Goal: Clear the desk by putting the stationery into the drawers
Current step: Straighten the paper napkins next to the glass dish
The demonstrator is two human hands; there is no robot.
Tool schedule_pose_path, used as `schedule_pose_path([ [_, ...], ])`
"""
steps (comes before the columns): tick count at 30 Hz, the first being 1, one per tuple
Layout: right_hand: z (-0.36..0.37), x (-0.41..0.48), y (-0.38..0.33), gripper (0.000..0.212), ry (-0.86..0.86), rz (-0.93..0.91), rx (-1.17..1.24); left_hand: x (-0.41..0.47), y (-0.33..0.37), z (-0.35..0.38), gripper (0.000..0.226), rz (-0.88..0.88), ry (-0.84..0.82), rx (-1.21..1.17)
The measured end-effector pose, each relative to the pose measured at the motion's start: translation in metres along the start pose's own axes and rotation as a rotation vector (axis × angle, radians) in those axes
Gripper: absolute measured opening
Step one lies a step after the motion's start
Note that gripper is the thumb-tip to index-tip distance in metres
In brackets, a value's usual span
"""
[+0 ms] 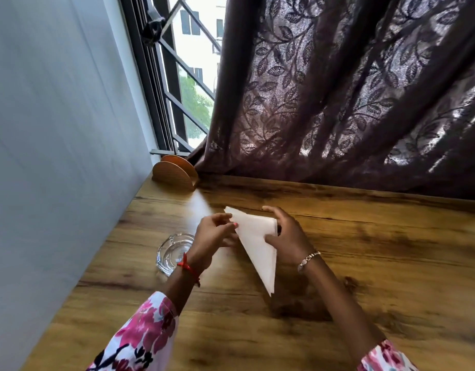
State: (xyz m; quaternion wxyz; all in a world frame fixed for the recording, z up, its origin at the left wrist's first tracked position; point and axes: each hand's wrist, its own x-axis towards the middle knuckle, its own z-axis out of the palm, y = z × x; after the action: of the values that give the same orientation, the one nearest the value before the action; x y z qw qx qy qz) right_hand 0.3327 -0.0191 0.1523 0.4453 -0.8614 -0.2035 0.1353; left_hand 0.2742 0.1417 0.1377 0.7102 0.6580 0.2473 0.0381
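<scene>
A stack of white triangular folded papers (255,242) is held just above the wooden desk (364,263), near its middle. My right hand (287,236) grips the stack's right edge, thumb on top and fingers curled behind it. My left hand (215,234) pinches the stack's left edge near the upper corner. The lower tip of the stack points toward me. No drawer is in view.
A clear glass ashtray (172,253) sits on the desk left of my left wrist. A wooden half-round holder (174,175) stands at the back left corner by the window. A dark patterned curtain (338,89) hangs along the desk's far edge. A grey wall (57,129) bounds the left.
</scene>
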Motion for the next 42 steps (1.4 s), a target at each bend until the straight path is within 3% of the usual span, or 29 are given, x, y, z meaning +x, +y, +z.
schedule_pose_path([
  [3,-0.002,0.01,-0.006,0.064,-0.03,0.001,0.138,0.006,-0.006,-0.019,0.048,-0.015,0.112,-0.053],
  [6,0.0,0.021,-0.011,0.058,-0.113,0.0,0.254,0.003,-0.005,-0.03,0.064,-0.139,-0.007,-0.277],
  [10,0.011,0.038,-0.018,0.05,-0.265,-0.033,0.304,0.0,-0.006,-0.047,0.033,-0.183,-0.115,-0.509],
  [14,0.033,0.062,-0.028,0.02,-0.248,0.058,0.485,0.005,-0.016,-0.076,0.02,-0.164,-0.004,-0.557],
  [21,0.099,0.151,-0.03,0.008,-0.045,0.097,0.217,0.014,-0.021,-0.144,0.017,-0.052,0.205,-0.67],
  [27,0.149,0.216,-0.05,0.025,-0.007,-0.06,0.025,0.02,-0.026,-0.184,0.02,-0.001,0.3,-0.716],
  [34,0.187,0.253,-0.047,0.025,0.032,-0.01,-0.034,0.029,-0.04,-0.194,0.021,-0.06,0.343,-0.743],
  [42,0.171,0.243,-0.041,0.022,-0.028,-0.031,-0.007,0.034,-0.04,-0.185,0.023,-0.063,0.31,-0.761],
])
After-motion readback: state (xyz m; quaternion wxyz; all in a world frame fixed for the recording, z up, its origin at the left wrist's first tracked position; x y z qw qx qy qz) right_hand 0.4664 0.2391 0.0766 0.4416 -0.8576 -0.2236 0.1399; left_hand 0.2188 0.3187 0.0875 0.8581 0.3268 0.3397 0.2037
